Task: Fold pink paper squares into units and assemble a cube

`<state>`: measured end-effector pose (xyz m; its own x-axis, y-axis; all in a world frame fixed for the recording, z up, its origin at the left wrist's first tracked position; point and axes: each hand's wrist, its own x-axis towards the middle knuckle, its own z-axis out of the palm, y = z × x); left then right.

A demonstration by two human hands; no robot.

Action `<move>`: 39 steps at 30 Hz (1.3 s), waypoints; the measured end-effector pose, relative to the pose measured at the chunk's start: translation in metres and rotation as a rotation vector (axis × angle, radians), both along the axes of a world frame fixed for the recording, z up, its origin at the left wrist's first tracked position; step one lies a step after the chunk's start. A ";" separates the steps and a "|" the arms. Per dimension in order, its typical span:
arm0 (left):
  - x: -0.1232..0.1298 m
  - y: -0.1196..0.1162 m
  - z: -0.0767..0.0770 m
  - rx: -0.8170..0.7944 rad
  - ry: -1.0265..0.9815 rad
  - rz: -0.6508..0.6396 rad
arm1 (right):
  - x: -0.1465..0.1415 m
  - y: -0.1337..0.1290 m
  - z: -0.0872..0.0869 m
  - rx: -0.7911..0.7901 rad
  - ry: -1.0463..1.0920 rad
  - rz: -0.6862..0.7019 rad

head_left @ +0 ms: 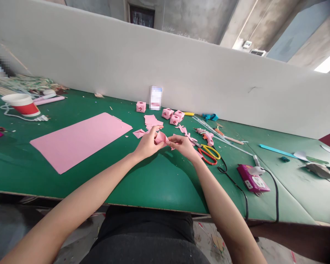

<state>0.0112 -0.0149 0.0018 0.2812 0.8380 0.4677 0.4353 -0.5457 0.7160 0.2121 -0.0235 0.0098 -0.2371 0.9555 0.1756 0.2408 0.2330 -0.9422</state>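
Between my two hands is a small folded piece of pink paper (161, 138), held just above the green table. My left hand (147, 142) is closed on its left side, fingers curled round the back. The fingertips of my right hand (183, 144) pinch its right edge. Just beyond my hands lie pink paper squares (150, 120) and a folded pink piece (139, 133). Pink paper strips (184, 132) are scattered past my right hand. Several finished pink paper cubes with cut-out openings (168, 113) stand farther back, one cube (141, 106) apart to the left.
A large pink sheet (82, 141) lies left on the green table (154, 187). To the right are scissors (209, 154), a pink glue gun (206, 135) and a magenta box with a plug and cord (253, 178). A paper cup (23, 105) stands far left, before a white partition (112, 62).
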 end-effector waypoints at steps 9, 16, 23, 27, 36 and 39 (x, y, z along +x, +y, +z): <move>0.003 0.000 0.000 -0.165 -0.215 -0.101 | -0.003 0.000 -0.001 -0.100 0.170 -0.057; 0.006 0.002 -0.002 -0.246 -0.327 -0.121 | -0.015 0.001 -0.009 -0.152 0.333 -0.120; 0.008 0.000 -0.003 -0.252 -0.365 -0.085 | -0.018 0.001 -0.012 -0.133 0.346 -0.120; 0.008 0.001 -0.003 -0.263 -0.387 -0.070 | -0.018 0.000 -0.012 -0.128 0.331 -0.122; 0.009 -0.002 0.000 -0.251 -0.435 -0.111 | -0.019 -0.001 -0.011 -0.167 0.398 -0.124; 0.010 -0.002 0.000 -0.264 -0.434 -0.107 | -0.021 0.000 -0.013 -0.178 0.426 -0.124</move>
<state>0.0209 -0.0169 0.0015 0.1989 0.9203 0.3367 0.0196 -0.3473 0.9376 0.1911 -0.0240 -0.0035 -0.0619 0.9960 0.0640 -0.1599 0.0534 -0.9857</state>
